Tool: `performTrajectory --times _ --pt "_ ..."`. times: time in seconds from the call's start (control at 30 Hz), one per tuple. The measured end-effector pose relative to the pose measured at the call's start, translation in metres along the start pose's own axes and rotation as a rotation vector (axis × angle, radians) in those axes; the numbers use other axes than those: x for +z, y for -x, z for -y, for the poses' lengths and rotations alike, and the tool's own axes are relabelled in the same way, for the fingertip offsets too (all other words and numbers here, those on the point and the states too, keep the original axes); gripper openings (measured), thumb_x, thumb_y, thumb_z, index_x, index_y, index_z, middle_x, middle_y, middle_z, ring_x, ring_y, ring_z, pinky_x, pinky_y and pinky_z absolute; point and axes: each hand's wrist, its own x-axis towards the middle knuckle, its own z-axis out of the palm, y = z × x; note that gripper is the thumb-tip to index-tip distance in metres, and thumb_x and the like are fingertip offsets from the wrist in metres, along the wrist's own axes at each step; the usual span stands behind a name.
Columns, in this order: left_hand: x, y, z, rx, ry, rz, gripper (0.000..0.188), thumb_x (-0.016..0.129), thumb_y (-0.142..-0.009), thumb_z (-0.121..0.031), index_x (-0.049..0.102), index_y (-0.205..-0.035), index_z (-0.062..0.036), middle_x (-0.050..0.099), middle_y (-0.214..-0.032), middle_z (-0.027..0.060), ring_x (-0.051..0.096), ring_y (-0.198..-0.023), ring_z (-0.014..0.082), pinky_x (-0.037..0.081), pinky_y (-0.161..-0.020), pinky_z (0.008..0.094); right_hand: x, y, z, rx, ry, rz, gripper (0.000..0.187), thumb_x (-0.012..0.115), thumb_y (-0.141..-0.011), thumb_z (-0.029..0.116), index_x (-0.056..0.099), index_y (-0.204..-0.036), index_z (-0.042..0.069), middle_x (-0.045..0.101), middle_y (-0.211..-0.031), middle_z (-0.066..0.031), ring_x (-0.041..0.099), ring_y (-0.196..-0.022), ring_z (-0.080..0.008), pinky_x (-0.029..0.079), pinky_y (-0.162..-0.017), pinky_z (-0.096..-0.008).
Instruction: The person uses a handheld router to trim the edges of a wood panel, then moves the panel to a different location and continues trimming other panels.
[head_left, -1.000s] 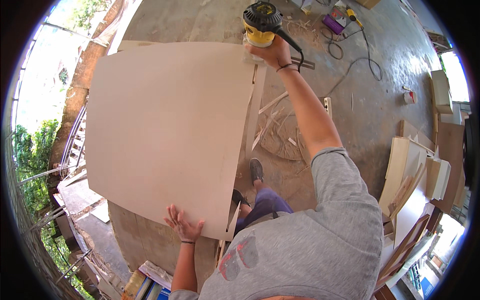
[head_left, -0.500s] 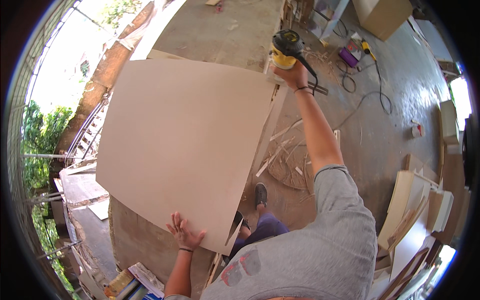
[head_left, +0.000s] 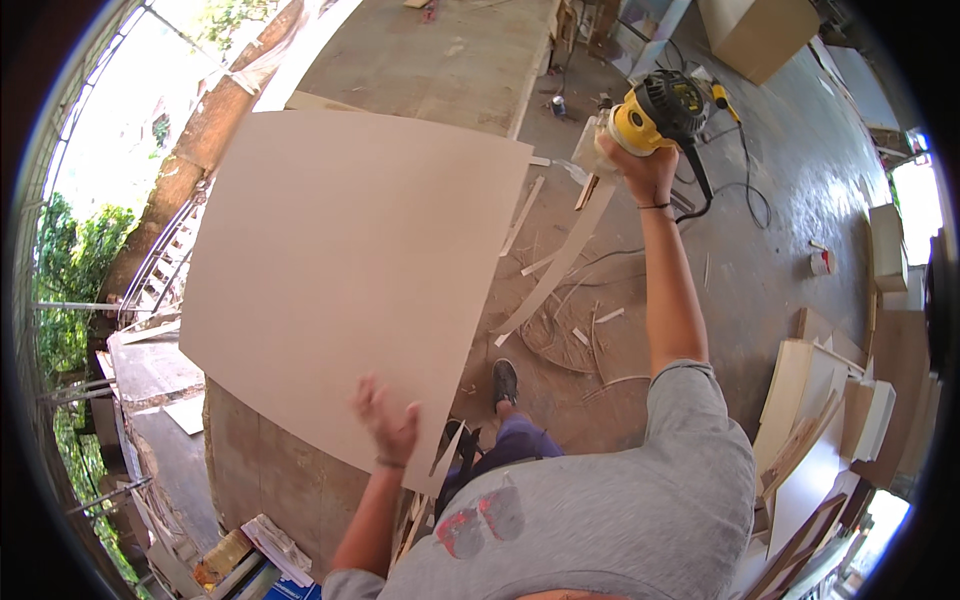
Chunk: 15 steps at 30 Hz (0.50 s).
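Note:
My right hand (head_left: 640,172) is wrapped round a yellow and black trim router (head_left: 650,118), held out past the right edge of a large pale board (head_left: 350,260). The router's cord curls down beside my wrist. Below the tool hangs a long thin offcut strip (head_left: 560,275), apart from the board's edge and slanting toward the floor. My left hand (head_left: 390,425), a little blurred, hovers over the board's near end with its fingers spread and nothing in them. The board lies on a brown workbench (head_left: 290,460).
Thin scraps (head_left: 585,335) litter the floor right of the bench. Beyond them are a tool with a yellow grip (head_left: 722,95) on a cord and a white-and-red tub (head_left: 822,262). Board pieces (head_left: 810,410) lean at the right; a large box (head_left: 760,38) stands at the back.
My right hand has carried the router rightward, off the board's far corner. The strip now hangs away from the edge. My left hand has come up from the board and slightly right.

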Motion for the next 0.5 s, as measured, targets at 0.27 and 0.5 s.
performTrajectory --times 0.27,0.5 --pt "0.119 -0.066 -0.172 0.054 0.607 0.55 0.039 0.063 -0.087 -0.025 0.054 -0.115 0.0011 0.059 -0.112 0.0223 0.056 -0.11 0.0338 0.043 -0.093 0.0396 -0.042 0.074 0.075 -0.07 0.006 -0.013 0.048 0.083 -0.063 0.01 0.06 -0.104 0.002 0.065 -0.097 -0.0053 0.064 -0.085 -0.0133 0.053 -0.079 -0.0289" --pt "0.146 0.004 -0.154 -0.116 0.404 0.915 0.029 0.053 -0.09 -0.028 0.064 -0.092 -0.0008 0.067 -0.094 0.0194 0.062 -0.095 0.0361 0.048 -0.082 0.0408 -0.092 0.1 0.081 -0.194 0.107 -0.067 0.062 0.085 -0.062 0.005 0.053 -0.116 0.0 0.059 -0.114 -0.0091 0.059 -0.099 -0.0177 0.05 -0.087 -0.0322"
